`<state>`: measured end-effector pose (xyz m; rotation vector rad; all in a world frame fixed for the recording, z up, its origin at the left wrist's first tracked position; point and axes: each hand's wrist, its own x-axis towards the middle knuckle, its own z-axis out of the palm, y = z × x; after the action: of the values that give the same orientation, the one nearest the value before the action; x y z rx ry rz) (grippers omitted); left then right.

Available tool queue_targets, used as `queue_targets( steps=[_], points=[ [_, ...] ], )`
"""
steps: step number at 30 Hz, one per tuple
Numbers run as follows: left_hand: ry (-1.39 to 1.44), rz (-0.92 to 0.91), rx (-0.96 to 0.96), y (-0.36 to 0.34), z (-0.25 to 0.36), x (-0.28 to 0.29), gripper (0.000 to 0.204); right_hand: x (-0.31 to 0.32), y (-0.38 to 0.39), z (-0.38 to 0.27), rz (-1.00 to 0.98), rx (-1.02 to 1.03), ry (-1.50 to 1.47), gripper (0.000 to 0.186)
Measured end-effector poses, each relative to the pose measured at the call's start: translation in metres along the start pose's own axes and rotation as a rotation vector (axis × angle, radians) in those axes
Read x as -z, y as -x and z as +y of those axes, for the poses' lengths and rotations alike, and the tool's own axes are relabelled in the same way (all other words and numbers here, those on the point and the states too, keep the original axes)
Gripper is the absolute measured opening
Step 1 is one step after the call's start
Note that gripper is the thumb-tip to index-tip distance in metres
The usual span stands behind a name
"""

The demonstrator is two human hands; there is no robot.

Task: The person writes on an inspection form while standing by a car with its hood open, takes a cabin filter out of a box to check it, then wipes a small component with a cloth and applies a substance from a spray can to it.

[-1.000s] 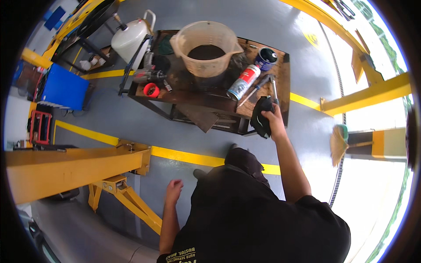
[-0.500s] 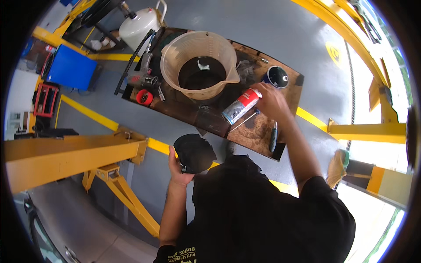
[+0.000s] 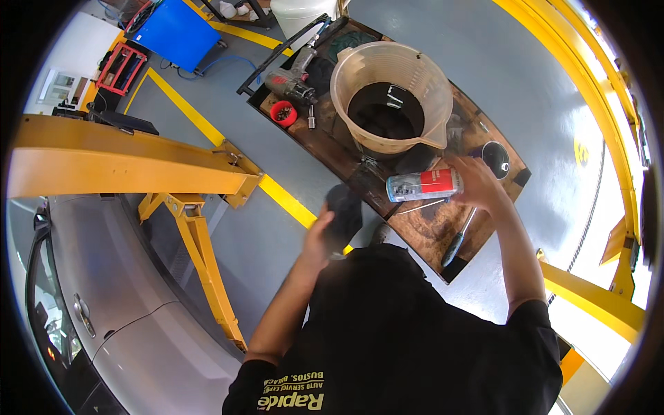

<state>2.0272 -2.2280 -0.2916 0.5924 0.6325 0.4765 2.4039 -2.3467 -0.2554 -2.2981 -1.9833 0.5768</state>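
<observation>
My right hand (image 3: 477,181) is closed round the top end of a spray can (image 3: 415,186) with a red, white and blue body. The can is tilted over the wooden board of the cart; whether it touches the board I cannot tell. In my left hand (image 3: 317,238) is a black, rounded object (image 3: 344,211), blurred, off the cart's near side. Just beyond my right hand stands a dark blue round canister (image 3: 495,159). A screwdriver (image 3: 454,247) lies on the board below the can, beside a thin metal rod (image 3: 423,207).
A large translucent bucket (image 3: 437,90) of dark liquid stands on the cart (image 3: 422,238). Left of it are an impact wrench (image 3: 290,86), a socket (image 3: 311,117) and a red cup of small parts (image 3: 283,113). Yellow lift arms (image 3: 138,155) and a silver car (image 3: 131,277) are at left.
The view has turned, shifting the cart rightward. The spray can has swung from slanting to nearly level across the picture. The black object in my left hand now shows narrower.
</observation>
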Motion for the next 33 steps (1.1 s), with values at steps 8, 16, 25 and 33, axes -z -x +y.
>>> queue_targets(
  steps=[8, 16, 25, 33],
  points=[
    [-1.087, -0.349, -0.946, -0.116, -0.104, -0.095, 0.067, -0.023, 0.046, -0.078, 0.327, -0.031, -0.261, 0.072],
    [-1.254, -0.575, -0.719, -0.135, -0.087, -0.057, 0.054, -0.011, 0.066, -0.102, 0.286, -0.333, -0.427, 0.081],
    [-1.105, -0.809, -0.98, -0.125, -0.084, -0.057, 0.082, 0.001, 0.066, -0.092, 0.233, -0.215, -0.269, 0.094],
    [-1.033, -0.485, -0.747, -0.108, -0.097, -0.099, 0.09, 0.026, 0.056, -0.112, 0.22, -0.184, -0.105, 0.096]
  ],
)
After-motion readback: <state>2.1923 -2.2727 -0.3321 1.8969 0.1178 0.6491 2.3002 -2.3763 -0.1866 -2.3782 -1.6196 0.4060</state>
